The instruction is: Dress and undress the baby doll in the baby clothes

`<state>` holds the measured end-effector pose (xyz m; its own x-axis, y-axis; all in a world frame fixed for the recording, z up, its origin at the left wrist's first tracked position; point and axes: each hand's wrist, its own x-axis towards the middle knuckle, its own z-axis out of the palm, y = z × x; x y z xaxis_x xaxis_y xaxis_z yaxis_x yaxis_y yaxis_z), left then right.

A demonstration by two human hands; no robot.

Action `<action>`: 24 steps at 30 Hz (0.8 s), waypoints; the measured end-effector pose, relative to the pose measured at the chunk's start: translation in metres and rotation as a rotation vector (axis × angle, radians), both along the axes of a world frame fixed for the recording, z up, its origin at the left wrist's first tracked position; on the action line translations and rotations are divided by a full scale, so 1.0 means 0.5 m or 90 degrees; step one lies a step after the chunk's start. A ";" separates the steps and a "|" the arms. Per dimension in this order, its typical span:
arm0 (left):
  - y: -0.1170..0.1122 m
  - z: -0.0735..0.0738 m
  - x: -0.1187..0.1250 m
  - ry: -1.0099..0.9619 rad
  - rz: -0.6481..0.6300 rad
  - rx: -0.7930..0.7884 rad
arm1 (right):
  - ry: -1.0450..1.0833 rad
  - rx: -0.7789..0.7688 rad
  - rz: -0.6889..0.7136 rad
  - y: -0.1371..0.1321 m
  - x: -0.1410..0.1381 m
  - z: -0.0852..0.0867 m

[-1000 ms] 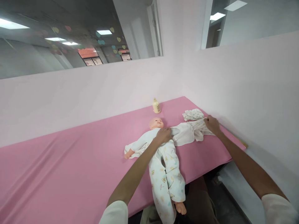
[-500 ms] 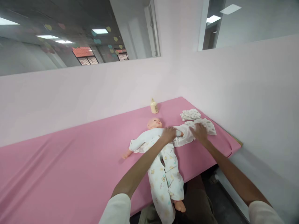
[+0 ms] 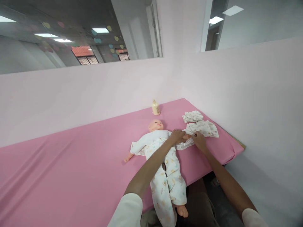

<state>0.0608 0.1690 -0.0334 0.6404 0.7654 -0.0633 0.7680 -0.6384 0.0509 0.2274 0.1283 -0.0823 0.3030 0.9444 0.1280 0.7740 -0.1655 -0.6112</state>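
Note:
A baby doll [image 3: 156,125] lies on its back, dressed in a white top [image 3: 151,138] and white patterned pants [image 3: 163,183]. My left hand [image 3: 177,136] is closed around the doll's arm on the right side, just behind its small hand [image 3: 187,136]. Beyond those little fingers, my right hand [image 3: 200,140] pinches white cloth that looks like the top's sleeve [image 3: 185,145]. My fingers partly cover the cloth there. The doll's other arm [image 3: 128,157] stretches out to the left, its hand out of the sleeve.
A pink padded table [image 3: 78,167] carries everything. Behind the doll's head stands a cream pump bottle [image 3: 156,108]. Folded patterned cloths [image 3: 193,116] and another spread cloth [image 3: 208,128] lie at the right. Pale walls [image 3: 255,88] meet behind the table's far corner.
My left hand has shifted right along the doll's arm. My right hand has come in closer and now pinches cloth by the doll's hand, which shows more plainly outside the sleeve.

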 end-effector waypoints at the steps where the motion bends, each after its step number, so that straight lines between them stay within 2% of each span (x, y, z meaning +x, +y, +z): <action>1: -0.001 0.003 -0.003 -0.006 0.005 -0.005 | 0.037 0.006 -0.007 0.000 0.007 0.001; 4: -0.002 0.013 -0.012 -0.032 0.026 -0.006 | 0.095 0.031 -0.015 -0.002 0.016 -0.003; 7: 0.000 0.017 -0.018 -0.063 0.047 0.002 | 0.078 0.038 -0.003 -0.006 0.012 -0.010; 10: 0.006 0.011 -0.017 -0.081 0.059 0.002 | -0.005 0.040 0.031 -0.017 -0.004 -0.015; 14: 0.017 -0.003 -0.011 -0.094 0.076 -0.005 | -0.166 0.093 0.029 -0.055 -0.041 -0.014; 16: 0.019 -0.001 -0.011 -0.102 0.080 -0.013 | -0.173 0.126 0.048 -0.083 -0.068 -0.010; 18: 0.011 0.013 -0.019 -0.109 0.077 -0.017 | -0.098 0.156 0.100 -0.111 -0.096 -0.003; 21: -0.027 0.050 -0.060 -0.192 0.083 0.028 | 0.131 0.143 0.207 -0.137 -0.134 0.008; 24: -0.095 0.080 -0.150 -0.438 0.177 0.142 | 0.372 0.056 0.289 -0.128 -0.165 0.017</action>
